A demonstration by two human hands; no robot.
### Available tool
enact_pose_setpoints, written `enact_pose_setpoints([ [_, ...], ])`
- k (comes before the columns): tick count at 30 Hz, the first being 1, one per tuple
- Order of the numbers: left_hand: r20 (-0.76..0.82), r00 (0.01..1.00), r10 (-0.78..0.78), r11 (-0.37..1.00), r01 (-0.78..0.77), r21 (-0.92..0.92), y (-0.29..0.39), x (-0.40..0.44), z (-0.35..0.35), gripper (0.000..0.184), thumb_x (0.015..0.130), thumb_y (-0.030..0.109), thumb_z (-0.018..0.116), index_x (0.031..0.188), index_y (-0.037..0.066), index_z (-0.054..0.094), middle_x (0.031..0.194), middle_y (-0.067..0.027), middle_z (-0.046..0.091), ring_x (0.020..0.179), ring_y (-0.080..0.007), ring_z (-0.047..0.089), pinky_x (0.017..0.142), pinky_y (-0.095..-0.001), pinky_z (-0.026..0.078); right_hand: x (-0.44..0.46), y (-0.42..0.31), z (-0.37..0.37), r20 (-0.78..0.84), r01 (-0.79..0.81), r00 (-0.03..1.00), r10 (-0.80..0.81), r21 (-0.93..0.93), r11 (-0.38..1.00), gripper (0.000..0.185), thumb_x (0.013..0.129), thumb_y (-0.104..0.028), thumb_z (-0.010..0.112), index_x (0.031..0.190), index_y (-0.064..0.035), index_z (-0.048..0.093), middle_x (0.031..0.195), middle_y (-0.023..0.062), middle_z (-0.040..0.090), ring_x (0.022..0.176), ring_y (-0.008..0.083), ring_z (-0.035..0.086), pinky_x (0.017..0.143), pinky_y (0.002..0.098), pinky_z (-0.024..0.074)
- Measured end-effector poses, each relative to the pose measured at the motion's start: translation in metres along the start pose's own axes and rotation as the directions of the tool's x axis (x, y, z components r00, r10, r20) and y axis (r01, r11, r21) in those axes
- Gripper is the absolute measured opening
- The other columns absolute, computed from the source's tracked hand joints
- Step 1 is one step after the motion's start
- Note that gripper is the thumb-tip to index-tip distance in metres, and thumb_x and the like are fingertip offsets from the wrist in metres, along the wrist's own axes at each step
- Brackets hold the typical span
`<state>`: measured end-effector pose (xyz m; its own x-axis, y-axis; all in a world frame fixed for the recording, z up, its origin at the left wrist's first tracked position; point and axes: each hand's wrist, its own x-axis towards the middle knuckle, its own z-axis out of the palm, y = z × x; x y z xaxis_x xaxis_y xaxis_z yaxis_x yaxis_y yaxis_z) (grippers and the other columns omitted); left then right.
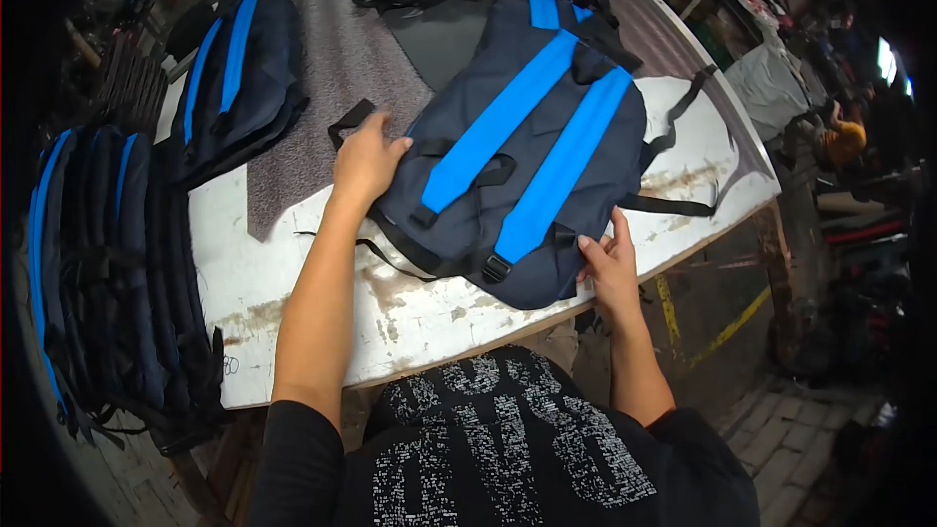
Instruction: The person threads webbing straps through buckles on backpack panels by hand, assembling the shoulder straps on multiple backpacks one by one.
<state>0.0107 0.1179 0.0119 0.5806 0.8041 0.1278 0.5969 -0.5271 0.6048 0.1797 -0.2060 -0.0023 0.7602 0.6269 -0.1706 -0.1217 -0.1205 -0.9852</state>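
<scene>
The work area is a dim, cluttered workshop with yellow markings on the floor (pixel 727 332); a scuffed white worktop (pixel 264 283) stands before me. The navy backpack (pixel 522 161) lies flat on it, strap side up, its lower end toward me.

Hand state: my right fingers (pixel 621 232) grasp the lower right edge of the backpack, thumb on top. My left fingers (pixel 380 121) are at its left edge, beside a loop of black webbing (pixel 348 121); whether they grip cannot be determined.

Progress, by judgement: assembly of this unit appears complete. Both blue shoulder straps (pixel 566 161) run down the panel, and a buckle (pixel 497 268) shows at the lower end of the right one. Arranging appears unfinished: a webbing tail (pixel 673 205) extends loose past the right side. A similar bag (pixel 259 68) lies at the far left, and a row of bags (pixel 107 263) stands beside the worktop. This unit is not yet among them.
</scene>
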Motion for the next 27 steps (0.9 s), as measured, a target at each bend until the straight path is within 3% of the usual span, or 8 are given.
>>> enact_pose_setpoints([
  [5,0.324,0.946,-0.034,0.753,0.237,-0.614,-0.035,-0.035,-0.004,0.014,0.083,0.011,0.074,0.091,0.0,0.069,0.076,-0.0066,0.068,0.07,-0.0127,0.063,0.068,-0.0272,0.05,0.031,-0.003,-0.022,0.03,0.27,0.963,-0.269,-0.163,0.949,0.068,0.092,0.004,0.055,0.154,-0.0011,0.029,0.098,0.0069,0.065,0.076,0.0095,0.059,0.071,0.0224,0.0492],
  [9,0.414,0.906,-0.084,0.884,0.259,-0.389,0.0,-0.103,-0.034,0.01,0.084,0.002,0.071,0.078,0.003,0.063,0.067,0.0055,0.055,0.063,-0.0029,0.047,0.058,-0.0219,0.039,0.061,-0.064,-0.037,0.208,0.315,0.948,-0.241,-0.517,0.796,0.056,0.089,0.004,0.059,0.143,-0.0038,0.049,0.104,0.0092,0.067,0.092,0.0149,0.064,0.081,0.0267,0.0502],
  [11,0.467,0.871,-0.156,0.914,0.306,-0.266,0.017,-0.119,-0.044,0.008,0.085,0.005,0.071,0.081,0.002,0.065,0.062,0.0056,0.054,0.059,-0.0027,0.047,0.054,-0.0224,0.039,0.089,-0.065,-0.029,0.241,0.481,0.842,-0.482,-0.738,0.472,0.05,0.089,0.001,0.062,0.137,-0.0033,0.054,0.108,0.0145,0.068,0.096,0.025,0.067,0.084,0.033,0.0522],
  [12,0.415,0.897,-0.154,0.939,0.264,-0.221,0.017,-0.123,-0.042,0.007,0.085,0.006,0.072,0.084,0.001,0.066,0.065,0.0021,0.058,0.059,-0.0056,0.051,0.056,-0.024,0.042,0.096,-0.067,-0.021,0.292,0.52,0.759,-0.582,-0.81,0.271,0.047,0.088,-0.001,0.064,0.134,-0.0031,0.056,0.11,0.0172,0.069,0.098,0.0301,0.068,0.085,0.0361,0.0533],
  [16,-0.037,0.986,0.162,0.98,-0.165,-0.113,0.016,-0.127,-0.022,0.014,0.087,0.01,0.072,0.097,0.0,0.07,0.084,-0.0089,0.069,0.071,-0.0194,0.065,0.065,-0.0327,0.051,0.079,-0.079,0.022,0.307,0.661,0.685,-0.661,-0.643,0.387,0.038,0.086,-0.004,0.069,0.123,-0.001,0.063,0.114,0.0201,0.068,0.103,0.0368,0.067,0.087,0.0402,0.0538],
  [19,0.057,0.95,0.307,0.944,-0.311,0.105,0.015,-0.119,-0.007,0.041,0.093,0.023,0.067,0.129,0.006,0.062,0.139,-0.0163,0.057,0.13,-0.036,0.051,0.11,-0.0479,0.038,0.044,-0.066,0.055,0.433,0.672,0.739,-0.517,-0.531,0.516,0.038,0.084,-0.008,0.073,0.12,-0.0018,0.064,0.103,0.0174,0.07,0.092,0.0324,0.069,0.079,0.0372,0.0548],
  [22,0.198,0.947,0.254,0.938,-0.291,0.187,0.009,-0.107,0.009,0.054,0.097,0.03,0.06,0.147,0.011,0.048,0.158,-0.0155,0.037,0.148,-0.0373,0.029,0.12,-0.0547,0.02,0.019,-0.04,0.075,0.455,0.746,0.662,-0.596,-0.478,0.464,0.036,0.081,-0.009,0.075,0.115,0.0001,0.065,0.104,0.015,0.069,0.097,0.0343,0.066,0.086,0.0412,0.0514],
  [27,0.305,0.932,0.196,0.949,-0.259,0.181,0.011,-0.091,0.005,0.061,0.098,0.038,0.058,0.153,0.017,0.042,0.163,-0.0166,0.026,0.151,-0.0381,0.022,0.121,-0.0574,0.015,-0.024,-0.024,0.083,0.506,0.818,0.57,-0.647,-0.418,0.394,0.034,0.077,-0.006,0.076,0.11,-0.0016,0.067,0.106,0.0112,0.067,0.097,0.0308,0.064,0.086,0.0413,0.047],
])
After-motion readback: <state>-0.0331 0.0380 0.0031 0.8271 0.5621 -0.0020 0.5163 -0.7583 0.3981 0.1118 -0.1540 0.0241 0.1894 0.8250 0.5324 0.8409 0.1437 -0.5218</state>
